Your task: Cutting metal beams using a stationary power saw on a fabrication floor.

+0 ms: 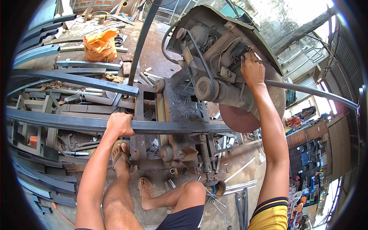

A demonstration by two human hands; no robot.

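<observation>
Two hands, two grips: nearest you, your left hand (119, 124) is closed over the top edge of a long dark steel bar (69, 121) that runs across the view from the far left into the vise (174, 126) of the chop saw. You should expect this bar to be heavy and rigid, likely to sag or swing on its long free end, with hard edges and a possibly gritty, scaled surface. Holding it just beside the clamp, as you do now, looks like the steadiest place. Your sandalled left foot (121, 155) rests just under that hand, near the machine's base. Farther up, your right hand (252, 70) is wrapped around the saw's raised head (214, 57) at the handle, fingers curled shut on it. The rust-coloured cutting disc (239, 117) hangs just above the bar, not touching it as far as you can tell. Beyond lie stacked steel sections (76, 78) and an orange bag (100, 45).
</observation>
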